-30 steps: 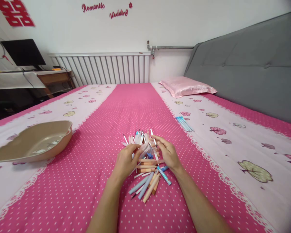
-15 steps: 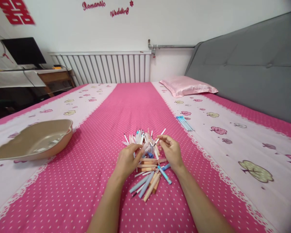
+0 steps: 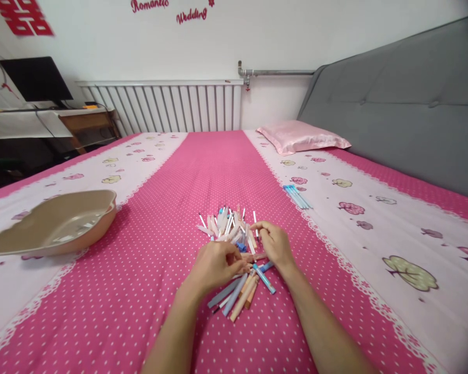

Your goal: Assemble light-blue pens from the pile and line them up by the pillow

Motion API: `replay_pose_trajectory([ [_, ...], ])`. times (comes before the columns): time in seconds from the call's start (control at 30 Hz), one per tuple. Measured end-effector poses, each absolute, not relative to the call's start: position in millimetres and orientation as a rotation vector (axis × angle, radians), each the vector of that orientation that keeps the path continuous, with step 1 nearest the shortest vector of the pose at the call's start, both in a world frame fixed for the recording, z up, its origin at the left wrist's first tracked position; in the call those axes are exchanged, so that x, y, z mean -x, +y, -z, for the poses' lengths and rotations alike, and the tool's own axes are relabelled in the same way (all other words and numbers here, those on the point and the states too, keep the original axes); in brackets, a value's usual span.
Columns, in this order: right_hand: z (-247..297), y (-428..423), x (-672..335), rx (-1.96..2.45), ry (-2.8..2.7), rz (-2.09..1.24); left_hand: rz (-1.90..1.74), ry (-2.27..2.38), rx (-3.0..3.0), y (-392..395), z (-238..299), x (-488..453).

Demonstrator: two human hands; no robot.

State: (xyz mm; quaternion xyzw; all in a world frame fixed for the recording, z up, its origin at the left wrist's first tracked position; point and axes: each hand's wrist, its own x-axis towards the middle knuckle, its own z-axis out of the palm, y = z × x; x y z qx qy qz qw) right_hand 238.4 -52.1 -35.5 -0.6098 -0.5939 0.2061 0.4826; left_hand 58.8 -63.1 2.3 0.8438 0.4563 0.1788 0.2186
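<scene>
A loose pile of marker pens and thin white sticks (image 3: 228,223) lies on the pink dotted bedspread. My left hand (image 3: 216,265) is over its near left part, thumb and fingers drawn together among the pens. What they grip, if anything, is hidden. At the right side of the pile, my right hand (image 3: 275,244) has its fingertips closed on a thin white stick with a dark tip (image 3: 255,217), which stands nearly upright. Below the hands lie pale blue and tan pens (image 3: 239,301) and a bright blue pen (image 3: 265,280).
Several light blue pens (image 3: 296,197) lie side by side beyond my right hand. A beige basin (image 3: 62,218) stands on the left of the bed. Farther back are a pink pillow (image 3: 302,136), a grey headboard (image 3: 398,104) and a white radiator (image 3: 159,106).
My left hand has moved down and slightly right, toward the nearer pens. The white stick at my right fingertips has swung from slanted to nearly upright.
</scene>
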Motion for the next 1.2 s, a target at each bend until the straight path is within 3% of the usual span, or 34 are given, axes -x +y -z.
replay_pose_trajectory([
  [0.17, 39.7, -49.8, -238.6, 1.491, -1.695, -0.552, -0.274, 1.149, -2.29, -70.5, -8.6, -56.3],
  [0.6, 42.8, -49.7, -237.6, 1.608, -1.669, -0.547, 0.06, 0.84, -2.249, -76.7, -15.5, -53.6],
  [1.2, 44.5, -51.2, -235.2, 1.618, -1.753, -0.472, 0.135, 0.773, -2.311, -80.0, -5.6, -61.5],
])
